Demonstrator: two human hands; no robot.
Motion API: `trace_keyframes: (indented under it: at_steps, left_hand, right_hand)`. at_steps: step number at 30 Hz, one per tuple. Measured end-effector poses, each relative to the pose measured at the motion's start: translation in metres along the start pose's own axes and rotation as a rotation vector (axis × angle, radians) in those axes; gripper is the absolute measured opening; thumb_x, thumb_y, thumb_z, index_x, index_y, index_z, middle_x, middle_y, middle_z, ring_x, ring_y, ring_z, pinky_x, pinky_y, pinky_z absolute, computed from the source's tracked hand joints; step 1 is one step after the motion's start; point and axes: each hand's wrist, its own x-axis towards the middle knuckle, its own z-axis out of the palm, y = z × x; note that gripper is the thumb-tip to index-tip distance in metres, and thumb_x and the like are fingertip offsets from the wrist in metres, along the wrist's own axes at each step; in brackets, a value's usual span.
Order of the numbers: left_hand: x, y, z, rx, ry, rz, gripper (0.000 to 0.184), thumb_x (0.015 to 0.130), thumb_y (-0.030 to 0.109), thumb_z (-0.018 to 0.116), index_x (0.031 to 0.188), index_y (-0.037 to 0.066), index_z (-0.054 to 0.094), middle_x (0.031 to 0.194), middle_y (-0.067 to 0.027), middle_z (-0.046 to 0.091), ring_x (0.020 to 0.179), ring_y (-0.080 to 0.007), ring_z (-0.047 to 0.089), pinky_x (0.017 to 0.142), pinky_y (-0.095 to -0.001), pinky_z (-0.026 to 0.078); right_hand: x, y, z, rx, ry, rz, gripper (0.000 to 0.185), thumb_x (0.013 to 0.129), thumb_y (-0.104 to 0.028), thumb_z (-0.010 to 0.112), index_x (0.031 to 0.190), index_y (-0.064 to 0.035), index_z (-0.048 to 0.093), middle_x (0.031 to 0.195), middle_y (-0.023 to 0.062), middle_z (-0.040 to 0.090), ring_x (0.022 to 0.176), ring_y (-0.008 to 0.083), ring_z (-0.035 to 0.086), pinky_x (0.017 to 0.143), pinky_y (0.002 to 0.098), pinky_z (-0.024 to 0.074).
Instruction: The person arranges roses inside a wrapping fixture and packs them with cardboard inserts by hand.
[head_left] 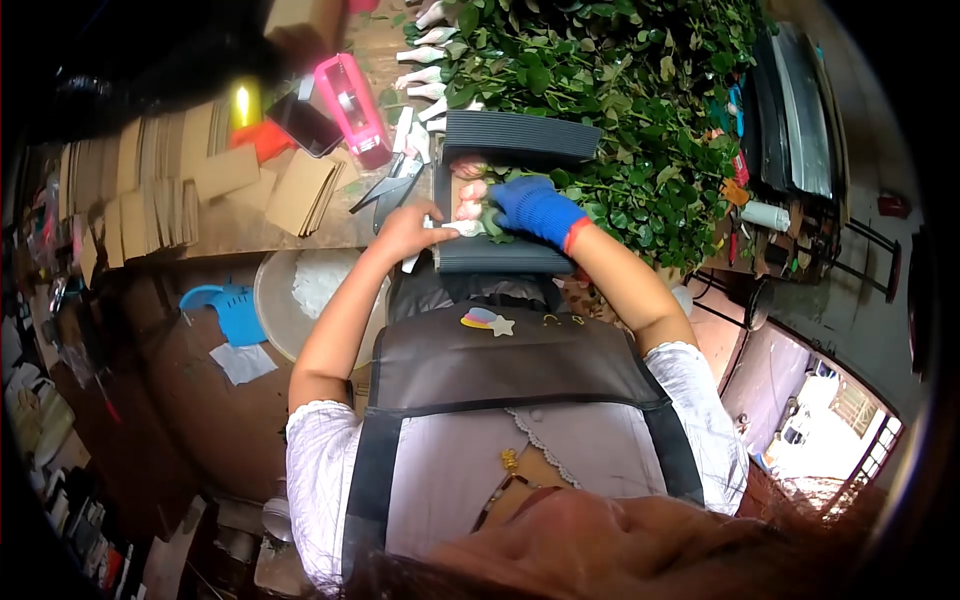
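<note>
My bare left hand (408,234) is at the left edge of a ridged dark holder (520,136). Its thumb and finger close on the white sleeve (464,228) around a flower head. My right hand (535,208), in a blue knit glove with a red cuff, lies over the rose stems inside the holder, fingers curled around them. Pale pink roses (472,190) rest in a row between the two hands, heads to the left. The gloved fingertips and the stems under them are partly hidden.
Leafy rose stems (620,90) cover the table's right side, with several white-sleeved heads (425,76) along their left edge. Scissors (390,190), a pink tape dispenser (352,110), a phone (305,125) and cardboard pieces (300,190) lie left. A round tub (275,300) stands below the table.
</note>
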Motion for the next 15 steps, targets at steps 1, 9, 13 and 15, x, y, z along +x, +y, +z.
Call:
trace_keyframes:
  at_steps: [1,9,13,15]
  left_hand:
    - [0.006,0.004,-0.002,0.012,-0.15,-0.064,0.04,0.078,0.038,0.083,0.09,0.003,0.069,0.071,-0.012,0.068,0.071,-0.0248,0.069,0.067,-0.0363,0.05]
    - [0.0,-0.003,0.01,-0.219,-0.076,0.009,0.04,0.091,0.036,0.072,0.072,0.003,0.061,0.06,-0.0026,0.054,0.059,-0.0107,0.046,0.058,-0.0311,0.042]
    - [0.003,0.0,0.028,-0.374,0.0,-0.123,0.037,0.089,0.034,0.07,0.073,0.001,0.064,0.063,-0.0083,0.06,0.061,-0.0145,0.055,0.061,-0.0332,0.045]
    - [0.002,-0.006,0.039,-0.378,0.082,-0.098,0.035,0.089,0.032,0.07,0.073,0.001,0.063,0.062,-0.0077,0.06,0.061,-0.0137,0.054,0.059,-0.0327,0.044]
  right_hand:
    - [0.008,0.0,0.007,0.114,0.234,-0.07,0.035,0.087,-0.041,0.059,0.118,-0.0256,0.066,0.098,0.0182,0.072,0.092,0.036,0.069,0.081,0.0467,0.0532]
    - [-0.014,-0.01,0.011,0.149,0.21,0.055,0.039,0.089,-0.044,0.058,0.109,-0.0123,0.069,0.096,0.0155,0.072,0.092,0.0341,0.07,0.08,0.0473,0.0533]
    - [-0.008,-0.011,0.012,-0.001,0.018,-0.051,0.031,0.086,-0.035,0.062,0.104,-0.012,0.072,0.097,0.0137,0.073,0.092,0.0335,0.07,0.079,0.0468,0.0544]
    - [0.011,-0.011,0.03,-0.09,-0.005,-0.108,0.026,0.085,-0.029,0.063,0.1,-0.0113,0.074,0.097,0.0131,0.073,0.093,0.0329,0.071,0.078,0.0466,0.0549]
